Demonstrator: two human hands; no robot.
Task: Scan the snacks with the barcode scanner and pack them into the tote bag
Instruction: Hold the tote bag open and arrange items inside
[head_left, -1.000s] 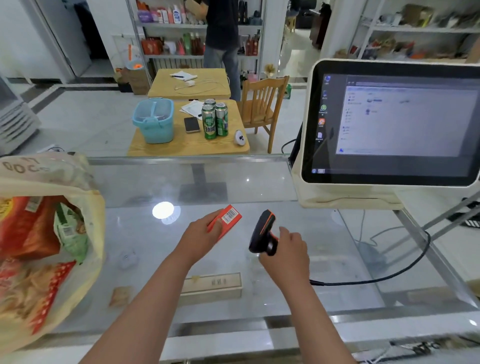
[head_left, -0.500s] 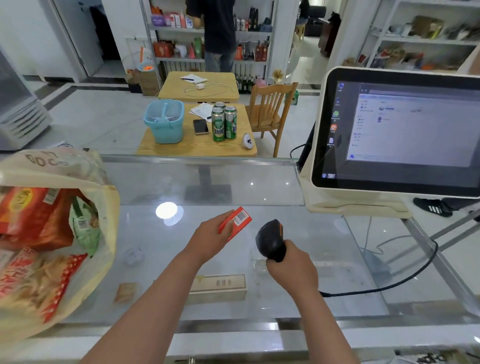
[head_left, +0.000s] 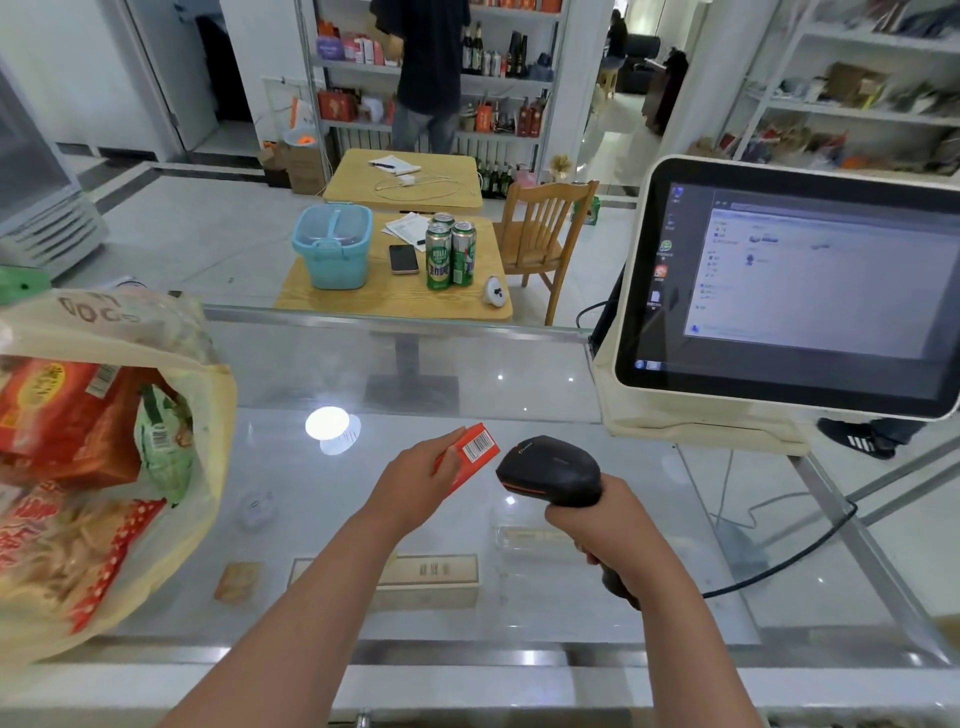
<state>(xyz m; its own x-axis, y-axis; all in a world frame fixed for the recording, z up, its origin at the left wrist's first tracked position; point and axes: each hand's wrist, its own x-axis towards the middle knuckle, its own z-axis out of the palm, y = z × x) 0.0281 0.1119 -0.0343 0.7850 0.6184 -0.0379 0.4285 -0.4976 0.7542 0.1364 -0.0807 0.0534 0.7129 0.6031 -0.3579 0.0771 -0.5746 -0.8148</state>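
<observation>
Snack box (head_left: 470, 457), orange, barcode showing: gripped in left hand (head_left: 415, 483) over the glass counter (head_left: 467, 379). Its lower half is hidden behind the palm and its print is unreadable.
Scanner (head_left: 550, 470): right hand (head_left: 608, 525) wrapped round the handle, which is mostly hidden. The head is just beside the box, not touching.
Tote bag (head_left: 218, 415), at left: cut off by the frame edge, with snack packs inside.
Monitor (head_left: 779, 280): cut off at right.
Change from a second ago: the scanner head, then upright with its orange side showing, now turns its dark top to the camera. The box is held as before.

The glass counter (head_left: 519, 623) carries the filled tote bag (head_left: 104, 322) at left, the touchscreen terminal (head_left: 789, 291) at right.
</observation>
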